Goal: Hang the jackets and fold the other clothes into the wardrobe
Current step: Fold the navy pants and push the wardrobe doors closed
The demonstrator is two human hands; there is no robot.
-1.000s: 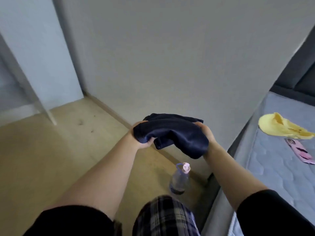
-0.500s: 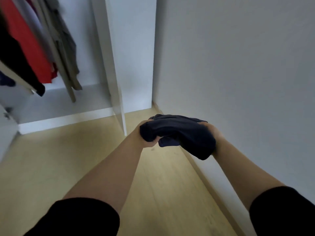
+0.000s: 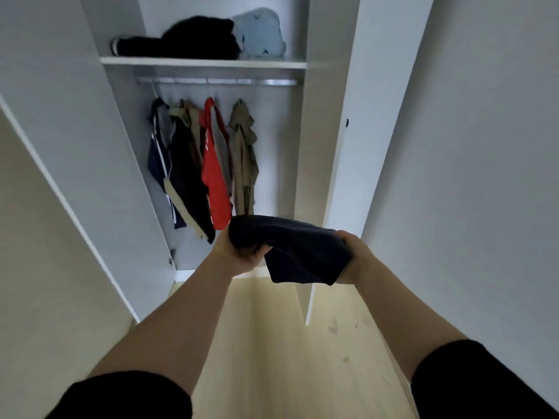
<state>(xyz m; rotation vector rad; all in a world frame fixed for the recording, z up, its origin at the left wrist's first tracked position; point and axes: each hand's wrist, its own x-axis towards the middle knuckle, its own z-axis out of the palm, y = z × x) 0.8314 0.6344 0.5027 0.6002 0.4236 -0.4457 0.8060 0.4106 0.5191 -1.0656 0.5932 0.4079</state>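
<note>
Both your forearms reach out in front of the open white wardrobe [image 3: 332,116]. Your left hand [image 3: 239,255] grips one end of the folded dark navy cloth garment [image 3: 290,249], thumb curled under it; your right hand [image 3: 354,255] clasps the other end, fingers wrapped over the top. The garment is a soft, rounded bundle with one loose corner drooping below, held level before the wardrobe's lower part. Inside the wardrobe, four hanging jackets [image 3: 208,164] in navy, black, red and olive share the metal rail [image 3: 217,82]. On the wardrobe's white upper shelf [image 3: 202,62] lie a folded black garment [image 3: 187,39] and a pale blue one [image 3: 260,33].
</note>
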